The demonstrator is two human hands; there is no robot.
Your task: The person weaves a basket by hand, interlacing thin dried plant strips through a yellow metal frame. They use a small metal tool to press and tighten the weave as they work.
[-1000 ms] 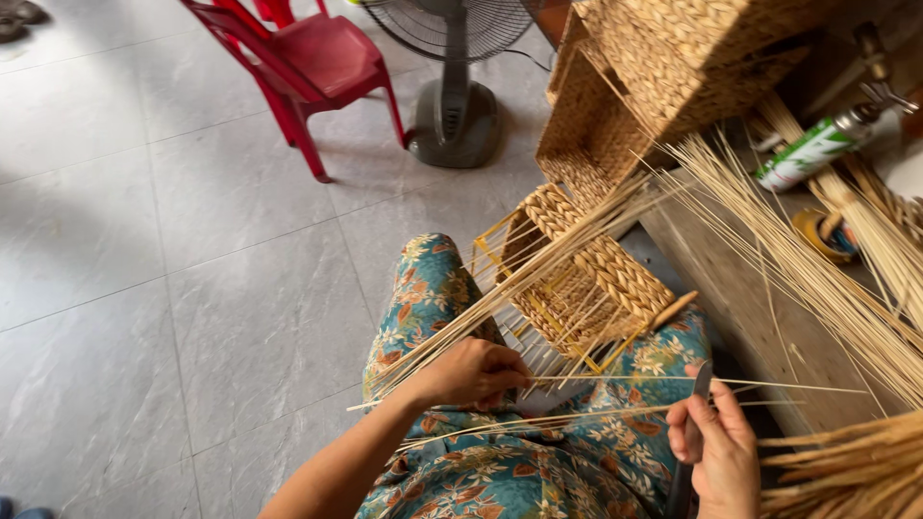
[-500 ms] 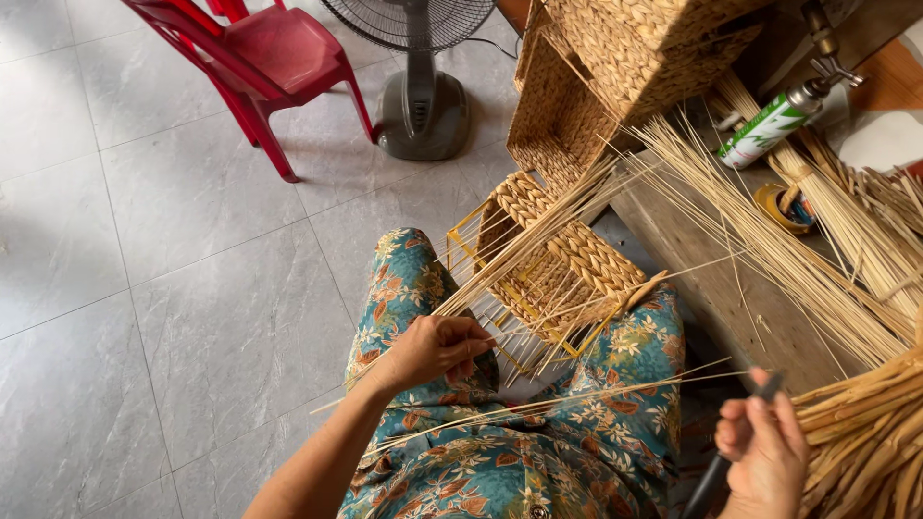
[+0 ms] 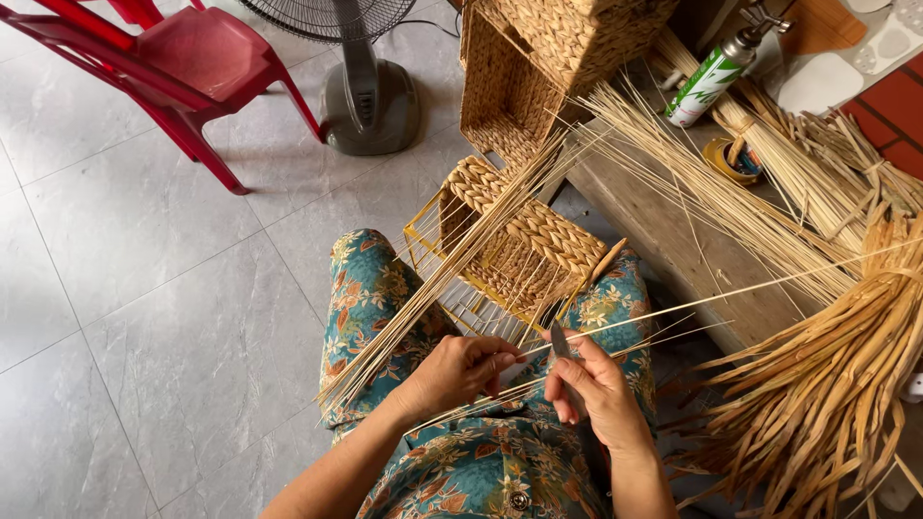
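Observation:
My left hand (image 3: 460, 373) is closed around a bundle of thin pale reed stalks (image 3: 452, 264) that fans up and away across my lap. My right hand (image 3: 594, 384) grips a small knife, its grey blade (image 3: 559, 339) pointing up beside the stalks at my left fingertips. A few long single stalks (image 3: 731, 293) run out to the right from between my hands. A half-woven basket on a yellow wire frame (image 3: 524, 240) rests against my knees, just beyond both hands. I am seated, in floral trousers (image 3: 370, 288).
Finished woven baskets (image 3: 538, 67) stand behind it. A wooden bench (image 3: 673, 250) on the right carries loose reeds, a green spray can (image 3: 711, 77) and a tape roll (image 3: 731, 159). Bundled broad dried leaves (image 3: 827, 384) lie lower right. A red plastic chair (image 3: 173, 67) and fan base (image 3: 370, 96) stand on the tiles.
My right hand came up from the lower right with the knife and now meets the left hand at the stalks. The left hand has kept its hold on the bundle.

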